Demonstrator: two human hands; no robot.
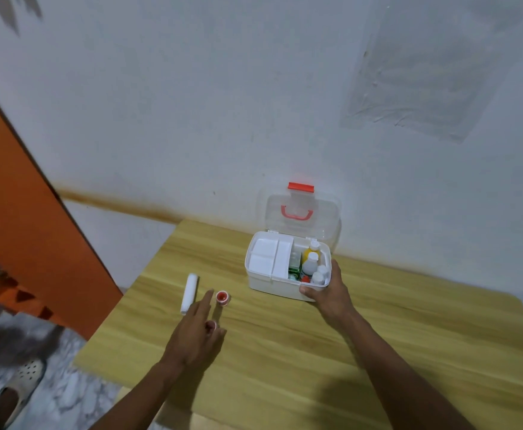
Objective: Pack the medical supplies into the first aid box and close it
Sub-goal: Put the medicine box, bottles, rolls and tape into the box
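Fingers (pixel 202 301) of left hand (pixel 191 333) straight, spread, reaching forward. Small red-white item (pixel 212 325) at thumb: pinched or merely beneath, cannot tell. Tape roll (pixel 223 297) just beyond fingertips, slightly right. Bandage roll (pixel 189 293) just left of fingers, long axis running away from person. Left hand nearer both. Farther: right hand (pixel 325 291) grips near right corner of first aid box (pixel 272 283); lid (pixel 303 212) stands open.

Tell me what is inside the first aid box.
In the first aid box, a white tray fills the left side; right of it stand a yellow bottle, white bottles and a green packet. Whatever lies under the tray and below the bottles is hidden.
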